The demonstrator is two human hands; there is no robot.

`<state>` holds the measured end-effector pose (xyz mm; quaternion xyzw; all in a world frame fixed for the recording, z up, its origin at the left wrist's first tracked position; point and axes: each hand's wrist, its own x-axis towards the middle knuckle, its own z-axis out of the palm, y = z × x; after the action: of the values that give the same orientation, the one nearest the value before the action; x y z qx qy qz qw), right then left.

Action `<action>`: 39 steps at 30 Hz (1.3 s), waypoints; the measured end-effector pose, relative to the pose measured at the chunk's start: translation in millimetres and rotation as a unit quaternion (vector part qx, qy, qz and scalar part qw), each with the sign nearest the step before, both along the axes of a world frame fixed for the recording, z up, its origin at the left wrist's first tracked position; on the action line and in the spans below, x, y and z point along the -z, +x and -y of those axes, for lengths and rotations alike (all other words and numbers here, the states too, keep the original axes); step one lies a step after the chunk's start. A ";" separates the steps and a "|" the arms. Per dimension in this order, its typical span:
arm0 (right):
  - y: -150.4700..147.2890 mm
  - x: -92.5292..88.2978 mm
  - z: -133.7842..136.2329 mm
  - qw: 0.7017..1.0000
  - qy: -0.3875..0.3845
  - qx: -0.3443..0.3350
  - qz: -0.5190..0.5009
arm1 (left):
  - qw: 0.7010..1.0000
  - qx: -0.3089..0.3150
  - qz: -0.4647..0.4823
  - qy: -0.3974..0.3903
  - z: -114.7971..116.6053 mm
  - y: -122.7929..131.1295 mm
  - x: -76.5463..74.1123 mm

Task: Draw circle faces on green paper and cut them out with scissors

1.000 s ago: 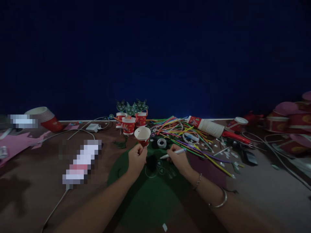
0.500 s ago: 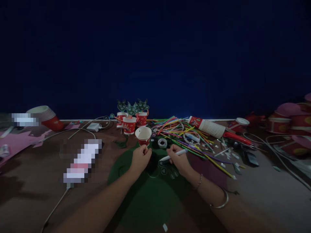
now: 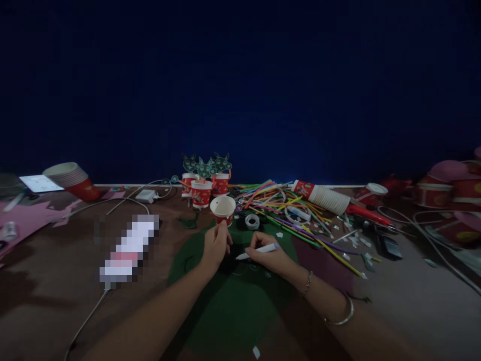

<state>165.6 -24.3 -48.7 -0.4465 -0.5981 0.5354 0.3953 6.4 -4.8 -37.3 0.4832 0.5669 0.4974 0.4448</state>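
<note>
My left hand (image 3: pixel 217 244) is closed, fingers pinched together just in front of a red and white paper cup (image 3: pixel 223 206). A dark patch lies under its fingers, and I cannot make out what they hold. My right hand (image 3: pixel 267 252) grips a white marker (image 3: pixel 259 250), its tip pointing left towards my left hand. Both hands are over a dark green sheet (image 3: pixel 229 311) with faint drawn outlines near the right hand. Behind the cup stand several red cups (image 3: pixel 201 194) with green animal-face cutouts on them. A roll of tape (image 3: pixel 252 221) lies right of the cup.
Coloured pipe cleaners (image 3: pixel 270 198) and a stack of paper cups (image 3: pixel 325 197) lie at the back right, with a red-handled tool (image 3: pixel 370 214) and white scraps. On the left are a blurred-out phone-like device (image 3: pixel 131 248) with a cable, a white charger (image 3: pixel 147 196) and pink paper (image 3: pixel 30 220).
My left hand's fingers have risen slightly and its dark gap has narrowed. My right hand has drawn lower and left, bringing the marker tip nearer to my left hand.
</note>
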 end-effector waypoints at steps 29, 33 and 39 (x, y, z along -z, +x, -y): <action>0.0 7.0 0.4 0.998 -0.013 -0.029 0.052 | 0.992 -0.045 0.116 0.028 -8.9 -5.0 5.3; 0.3 6.8 0.4 0.998 -0.008 -0.031 0.046 | 0.991 -0.044 0.122 0.034 -9.0 -5.2 6.2; 0.0 6.5 0.6 0.999 0.002 -0.027 0.040 | 0.992 -0.041 0.116 0.034 -9.2 -5.4 7.2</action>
<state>165.6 -24.9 -55.2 -0.4505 -0.6260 0.5265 0.3578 1.0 4.4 -44.5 0.4137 0.5136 0.5871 0.4695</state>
